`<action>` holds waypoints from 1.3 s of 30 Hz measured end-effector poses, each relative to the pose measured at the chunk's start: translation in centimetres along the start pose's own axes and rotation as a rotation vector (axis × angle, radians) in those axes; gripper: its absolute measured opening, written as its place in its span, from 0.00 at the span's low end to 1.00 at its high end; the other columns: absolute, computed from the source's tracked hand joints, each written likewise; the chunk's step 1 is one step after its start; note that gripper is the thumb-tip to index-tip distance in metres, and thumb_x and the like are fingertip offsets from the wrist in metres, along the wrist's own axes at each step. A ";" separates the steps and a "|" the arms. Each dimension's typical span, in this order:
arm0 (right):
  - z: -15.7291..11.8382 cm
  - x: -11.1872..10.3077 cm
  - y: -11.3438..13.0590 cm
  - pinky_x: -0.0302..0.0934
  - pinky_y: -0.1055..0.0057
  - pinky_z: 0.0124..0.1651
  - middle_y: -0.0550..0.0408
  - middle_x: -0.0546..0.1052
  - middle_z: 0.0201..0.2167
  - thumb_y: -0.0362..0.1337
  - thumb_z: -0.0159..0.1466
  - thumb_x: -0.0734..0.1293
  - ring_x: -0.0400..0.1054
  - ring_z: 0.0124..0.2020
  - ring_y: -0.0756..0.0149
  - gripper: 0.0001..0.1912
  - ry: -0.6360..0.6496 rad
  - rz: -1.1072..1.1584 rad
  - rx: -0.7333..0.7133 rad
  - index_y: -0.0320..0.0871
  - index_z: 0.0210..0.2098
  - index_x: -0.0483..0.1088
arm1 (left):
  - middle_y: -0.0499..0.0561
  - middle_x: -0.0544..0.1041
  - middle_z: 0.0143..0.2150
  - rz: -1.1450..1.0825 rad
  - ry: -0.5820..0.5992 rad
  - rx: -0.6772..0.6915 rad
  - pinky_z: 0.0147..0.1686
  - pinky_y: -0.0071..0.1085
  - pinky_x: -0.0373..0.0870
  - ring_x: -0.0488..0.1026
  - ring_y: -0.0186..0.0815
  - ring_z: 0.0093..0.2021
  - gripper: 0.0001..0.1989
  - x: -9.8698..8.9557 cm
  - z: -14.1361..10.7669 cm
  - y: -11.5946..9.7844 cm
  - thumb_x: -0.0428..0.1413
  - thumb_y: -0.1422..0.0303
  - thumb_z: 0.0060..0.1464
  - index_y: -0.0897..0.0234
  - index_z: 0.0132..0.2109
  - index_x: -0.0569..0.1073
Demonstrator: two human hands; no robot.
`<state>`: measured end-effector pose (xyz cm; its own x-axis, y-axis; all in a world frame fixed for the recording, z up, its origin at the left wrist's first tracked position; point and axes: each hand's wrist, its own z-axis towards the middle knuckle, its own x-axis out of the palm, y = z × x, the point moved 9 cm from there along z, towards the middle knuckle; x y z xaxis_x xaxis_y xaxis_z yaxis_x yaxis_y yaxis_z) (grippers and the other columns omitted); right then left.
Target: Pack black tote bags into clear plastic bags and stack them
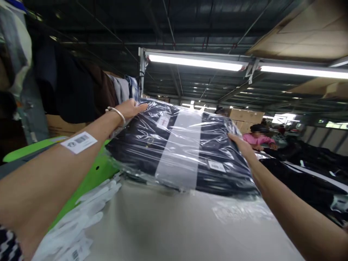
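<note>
Fingers clamped on opposite edges of the pack (182,149), our left hand (131,108) and right hand (242,145) should share its load evenly.

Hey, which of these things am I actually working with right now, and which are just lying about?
In use:
- plastic-wrapped dark bundle, between your left hand and right hand
- pale work surface below it
- perhaps the barcode sticker on your left forearm

Apparently just lying about:
- white glove-like items
- green panel
- hanging clothes
- cardboard boxes
</note>
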<state>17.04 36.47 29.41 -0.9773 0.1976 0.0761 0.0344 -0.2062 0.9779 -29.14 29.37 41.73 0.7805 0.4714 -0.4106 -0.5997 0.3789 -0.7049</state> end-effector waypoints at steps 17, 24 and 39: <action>-0.9 9.5 -13.9 0.60 0.50 0.63 0.42 0.57 0.69 0.54 0.62 0.68 0.56 0.66 0.50 0.42 0.153 -0.348 -0.637 0.46 0.69 0.50 | 0.63 0.56 0.71 0.934 0.111 0.659 0.69 0.54 0.43 0.50 0.51 0.72 0.42 14.9 -12.9 17.5 0.63 0.62 0.54 0.63 0.71 0.53; -9.0 17.5 -13.1 0.34 0.37 0.70 0.46 0.54 0.71 0.41 0.58 0.74 0.39 0.72 0.41 0.46 0.306 -0.985 -1.318 0.51 0.70 0.51 | 0.65 0.68 0.63 0.964 0.106 0.632 0.60 0.48 0.60 0.66 0.52 0.62 0.39 17.7 -11.0 16.0 0.60 0.68 0.56 0.66 0.70 0.54; -4.6 13.2 -14.4 0.44 0.37 0.69 0.46 0.52 0.71 0.36 0.64 0.67 0.43 0.71 0.44 0.40 0.248 -0.889 -1.279 0.51 0.71 0.47 | 0.53 0.69 0.65 0.842 0.293 0.764 0.58 0.39 0.63 0.68 0.39 0.61 0.23 19.4 -9.3 15.7 0.42 0.72 0.67 0.57 0.66 0.62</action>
<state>2.66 37.66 15.39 -0.6014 0.5622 -0.5677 -0.6128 -0.7805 -0.1237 -21.75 37.03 17.32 0.0379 0.6377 -0.7694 -0.8185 0.4615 0.3422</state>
